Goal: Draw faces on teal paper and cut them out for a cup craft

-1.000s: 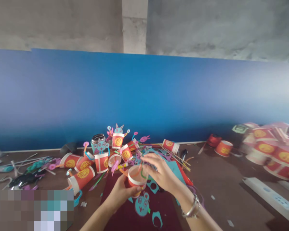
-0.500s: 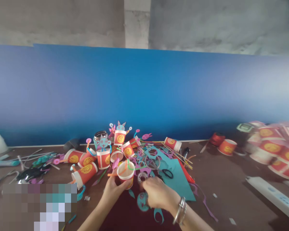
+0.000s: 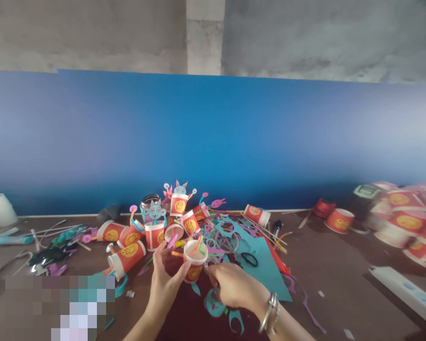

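A red and white paper cup (image 3: 194, 272) with orange and green straws stands upright before me. My left hand (image 3: 163, 284) is just left of it, thumb at the cup's side and fingers spread away from it. My right hand (image 3: 230, 284) is closed with bent fingers to the cup's right. Whatever is pinched there is hidden. Partly behind its fingers shows a roll of clear tape (image 3: 207, 266). Below these fingers lies a round teal paper cutout (image 3: 214, 303) with a drawn face, slightly blurred. A teal paper scrap (image 3: 236, 322) rests nearby.
Several decorated cups (image 3: 155, 234) crowd the far side. Black-handled scissors (image 3: 249, 259) lie on teal paper (image 3: 270, 274), beside thin sticks (image 3: 266, 229). To the right are a white power strip (image 3: 404, 289) and stacked cups (image 3: 408, 222). A blue partition (image 3: 213, 142) stands behind.
My left fingers have loosened from around the cup and spread apart. The right hand has shifted slightly, covering more of the tape roll. The view has moved a little.
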`<action>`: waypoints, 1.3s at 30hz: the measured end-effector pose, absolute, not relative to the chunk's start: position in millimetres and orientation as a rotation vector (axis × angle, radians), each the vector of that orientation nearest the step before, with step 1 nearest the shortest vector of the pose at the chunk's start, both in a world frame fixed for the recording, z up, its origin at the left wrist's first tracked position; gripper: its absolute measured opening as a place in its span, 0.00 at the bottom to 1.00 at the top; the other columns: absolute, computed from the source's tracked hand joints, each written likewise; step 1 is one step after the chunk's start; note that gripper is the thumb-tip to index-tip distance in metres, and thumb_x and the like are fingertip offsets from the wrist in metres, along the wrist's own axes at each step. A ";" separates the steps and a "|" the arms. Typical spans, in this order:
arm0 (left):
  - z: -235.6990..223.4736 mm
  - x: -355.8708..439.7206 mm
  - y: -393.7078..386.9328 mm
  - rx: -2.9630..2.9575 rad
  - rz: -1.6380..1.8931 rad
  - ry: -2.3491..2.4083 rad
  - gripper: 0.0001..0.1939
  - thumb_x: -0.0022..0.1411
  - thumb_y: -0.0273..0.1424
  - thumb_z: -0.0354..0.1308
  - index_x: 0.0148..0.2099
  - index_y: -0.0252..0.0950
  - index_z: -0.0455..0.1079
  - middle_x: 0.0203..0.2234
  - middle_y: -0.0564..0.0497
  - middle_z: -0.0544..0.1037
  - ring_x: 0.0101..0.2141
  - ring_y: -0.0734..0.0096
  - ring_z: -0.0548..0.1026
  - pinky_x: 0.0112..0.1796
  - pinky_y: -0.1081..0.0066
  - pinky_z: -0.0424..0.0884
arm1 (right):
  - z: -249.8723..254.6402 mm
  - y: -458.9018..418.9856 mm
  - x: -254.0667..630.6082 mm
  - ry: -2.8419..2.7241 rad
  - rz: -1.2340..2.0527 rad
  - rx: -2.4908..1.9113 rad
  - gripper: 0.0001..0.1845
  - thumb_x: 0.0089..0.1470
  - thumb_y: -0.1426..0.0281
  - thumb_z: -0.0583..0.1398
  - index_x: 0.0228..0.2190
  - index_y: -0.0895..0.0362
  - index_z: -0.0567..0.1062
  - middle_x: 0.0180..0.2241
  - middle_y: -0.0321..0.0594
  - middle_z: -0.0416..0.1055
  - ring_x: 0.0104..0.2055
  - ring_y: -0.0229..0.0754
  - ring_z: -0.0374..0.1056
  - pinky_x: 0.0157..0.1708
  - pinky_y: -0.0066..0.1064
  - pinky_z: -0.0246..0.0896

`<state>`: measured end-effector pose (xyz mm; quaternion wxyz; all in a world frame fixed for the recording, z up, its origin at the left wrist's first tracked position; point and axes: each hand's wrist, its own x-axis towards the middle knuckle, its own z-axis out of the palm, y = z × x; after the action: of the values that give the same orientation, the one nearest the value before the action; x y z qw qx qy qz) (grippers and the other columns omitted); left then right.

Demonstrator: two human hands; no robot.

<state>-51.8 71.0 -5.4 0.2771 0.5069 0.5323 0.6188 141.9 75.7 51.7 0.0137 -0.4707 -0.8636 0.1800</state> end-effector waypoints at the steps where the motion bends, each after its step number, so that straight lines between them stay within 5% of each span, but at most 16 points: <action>1: -3.4 -53.5 70.2 1.420 1.732 1.534 0.34 0.50 0.39 0.62 0.56 0.37 0.53 0.43 0.43 0.69 0.41 0.58 0.73 0.41 0.57 0.69 | 52.8 78.0 144.5 -2.681 0.619 -1.447 0.14 0.39 0.80 0.57 0.31 0.56 0.73 0.31 0.40 0.74 0.35 0.43 0.69 0.28 0.27 0.54; 5: 12.9 -54.8 69.8 1.956 1.861 1.818 0.24 0.54 0.36 0.59 0.52 0.37 0.61 0.45 0.42 0.69 0.47 0.54 0.67 0.48 0.53 0.62 | 56.3 84.8 151.4 -2.586 0.746 -1.348 0.18 0.40 0.78 0.57 0.37 0.55 0.70 0.30 0.36 0.71 0.30 0.38 0.64 0.25 0.25 0.49; 9: 33.2 -43.0 78.5 2.273 1.422 1.676 0.22 0.57 0.37 0.54 0.54 0.38 0.61 0.47 0.43 0.72 0.50 0.55 0.67 0.48 0.56 0.62 | 58.5 82.9 147.9 -2.485 0.803 -1.265 0.20 0.40 0.79 0.55 0.39 0.55 0.67 0.29 0.35 0.70 0.28 0.36 0.63 0.26 0.25 0.51; 12: 45.6 -35.6 87.2 2.143 1.156 1.804 0.23 0.60 0.40 0.49 0.56 0.37 0.59 0.38 0.45 0.77 0.45 0.55 0.71 0.46 0.54 0.62 | 59.4 80.1 143.3 -2.409 0.825 -1.209 0.26 0.40 0.79 0.55 0.45 0.56 0.64 0.30 0.36 0.70 0.29 0.37 0.65 0.27 0.25 0.52; 16: 58.5 -36.2 93.2 2.132 0.921 1.889 0.19 0.59 0.41 0.50 0.50 0.38 0.66 0.25 0.52 0.77 0.36 0.59 0.75 0.46 0.54 0.59 | 57.4 81.9 141.6 -2.369 0.733 -1.198 0.37 0.41 0.81 0.52 0.55 0.56 0.53 0.28 0.35 0.70 0.30 0.38 0.65 0.29 0.26 0.54; 23: 47.2 -39.3 97.8 2.250 0.897 1.683 0.12 0.59 0.36 0.50 0.27 0.37 0.68 0.28 0.49 0.74 0.35 0.62 0.72 0.40 0.64 0.63 | 49.9 87.0 144.5 -2.462 0.554 -1.258 0.39 0.42 0.80 0.53 0.57 0.55 0.53 0.31 0.38 0.71 0.33 0.42 0.67 0.31 0.28 0.55; 39: 36.2 -36.4 89.4 2.205 1.005 1.478 0.11 0.61 0.32 0.44 0.39 0.37 0.67 0.28 0.48 0.74 0.32 0.63 0.73 0.34 0.67 0.66 | 53.9 80.8 143.0 -2.606 0.275 -1.360 0.41 0.41 0.81 0.52 0.58 0.52 0.51 0.32 0.40 0.75 0.35 0.45 0.71 0.28 0.29 0.51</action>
<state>-36.4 89.4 36.2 0.1509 0.7679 0.5148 0.3501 143.0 80.8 53.9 0.0942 -0.4586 -0.8787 0.0927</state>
